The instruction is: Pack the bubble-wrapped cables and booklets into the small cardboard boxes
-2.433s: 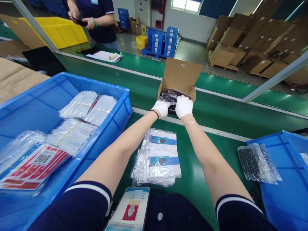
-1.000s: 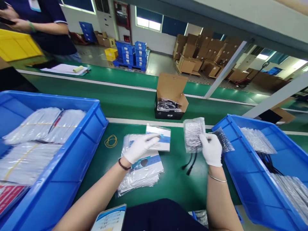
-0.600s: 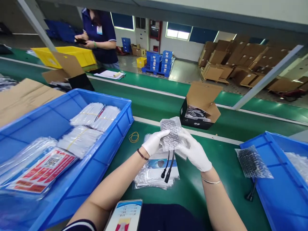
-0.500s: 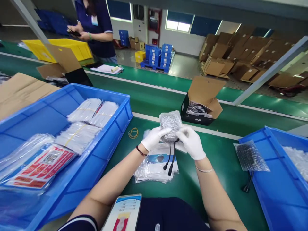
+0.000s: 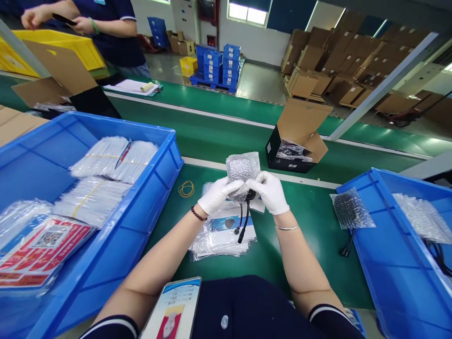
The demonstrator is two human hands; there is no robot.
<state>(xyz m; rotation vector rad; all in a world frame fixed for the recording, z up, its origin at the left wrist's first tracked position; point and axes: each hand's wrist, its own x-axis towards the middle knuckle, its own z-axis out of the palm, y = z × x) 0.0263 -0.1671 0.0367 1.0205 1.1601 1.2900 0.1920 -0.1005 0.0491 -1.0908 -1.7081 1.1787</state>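
Both my gloved hands hold a bubble-wrapped part (image 5: 241, 170) upright above the green table. My left hand (image 5: 218, 194) grips its left lower side and my right hand (image 5: 270, 190) pinches its bottom right. Two black cables with plugs (image 5: 242, 224) hang from the wrap. Under them lies a stack of clear bags with blue-and-white leaflets (image 5: 223, 234). An open cardboard box (image 5: 297, 141) with a bagged item inside stands on the conveyor belt beyond my hands.
A blue bin (image 5: 38, 165) with bundled bags and red leaflets fills the left. A second blue bin (image 5: 402, 263) at right holds more bubble-wrapped parts, one (image 5: 351, 210) draped over its rim. A yellow rubber band (image 5: 186, 189) lies on the table. Another person (image 5: 106, 23) stands behind the belt.
My left hand took a leaflet bag and my right a wrapped part from the right bin, then both closed on the part. The open box has travelled right along the belt.
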